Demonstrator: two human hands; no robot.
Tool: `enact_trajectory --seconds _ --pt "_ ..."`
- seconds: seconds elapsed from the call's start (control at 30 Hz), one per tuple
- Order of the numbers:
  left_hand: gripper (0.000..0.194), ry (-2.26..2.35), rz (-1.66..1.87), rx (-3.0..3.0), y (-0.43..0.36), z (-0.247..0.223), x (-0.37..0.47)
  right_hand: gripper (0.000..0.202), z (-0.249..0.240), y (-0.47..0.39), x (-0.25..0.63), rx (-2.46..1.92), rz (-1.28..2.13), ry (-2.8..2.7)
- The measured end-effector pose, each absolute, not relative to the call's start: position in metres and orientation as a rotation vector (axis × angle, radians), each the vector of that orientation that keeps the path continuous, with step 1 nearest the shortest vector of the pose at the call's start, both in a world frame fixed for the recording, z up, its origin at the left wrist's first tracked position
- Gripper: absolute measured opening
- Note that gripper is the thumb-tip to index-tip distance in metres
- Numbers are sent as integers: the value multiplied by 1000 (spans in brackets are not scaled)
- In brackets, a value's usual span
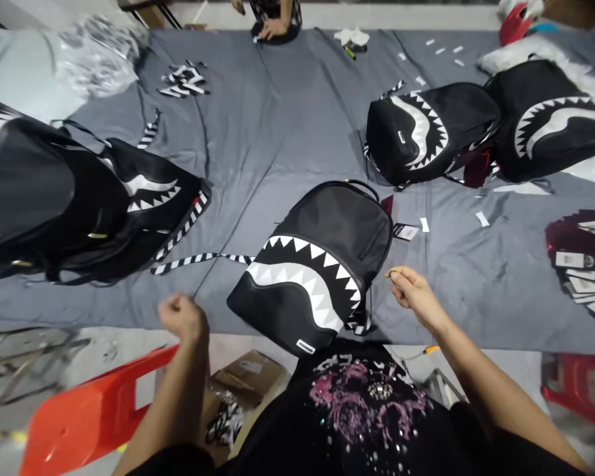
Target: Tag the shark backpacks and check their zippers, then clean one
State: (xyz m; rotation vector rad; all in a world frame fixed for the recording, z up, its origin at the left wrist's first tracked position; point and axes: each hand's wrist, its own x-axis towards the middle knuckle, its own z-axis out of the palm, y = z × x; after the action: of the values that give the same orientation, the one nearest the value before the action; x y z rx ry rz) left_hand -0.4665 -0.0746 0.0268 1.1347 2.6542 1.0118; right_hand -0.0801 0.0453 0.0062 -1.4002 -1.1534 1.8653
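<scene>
A black backpack (322,264) with a white zigzag tooth print lies front up before me, its lower end at the table's near edge. A striped strap (203,260) stretches out from its left side. A paper tag (405,231) lies by its upper right side. My left hand (184,317), blurred, is closed near the table edge, left of the backpack and apart from it. Whatever it may hold is hidden. Just right of the backpack, my right hand (414,292) is closed in a pinch, with a small dark bit at the fingertips too small to name.
More black backpacks lie at left (39,185) and back right (426,132). Dark red tags (582,264) are piled at right. Across the table is another person's hand (274,28). A red stool (94,410) and a cardboard box (250,377) stand below the near edge.
</scene>
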Motion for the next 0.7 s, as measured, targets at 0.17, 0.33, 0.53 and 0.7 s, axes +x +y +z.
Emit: enact_trajectory --seconds 0.17,0.33,0.53,0.7 --pt "32 2112 891 1928 6 6 -406 30 -9 57 -90 -1442 1661 -1337" --pt "43 815 81 2772 104 -23 -319 29 -31 67 -87 -1495 1430 -1638" --pt "27 413 -179 3016 160 -33 -315 32 -53 74 -80 -1320 1870 -1152" --pt "25 400 -184 3019 170 -26 -320 33 -62 84 -73 -1197 2143 -697"
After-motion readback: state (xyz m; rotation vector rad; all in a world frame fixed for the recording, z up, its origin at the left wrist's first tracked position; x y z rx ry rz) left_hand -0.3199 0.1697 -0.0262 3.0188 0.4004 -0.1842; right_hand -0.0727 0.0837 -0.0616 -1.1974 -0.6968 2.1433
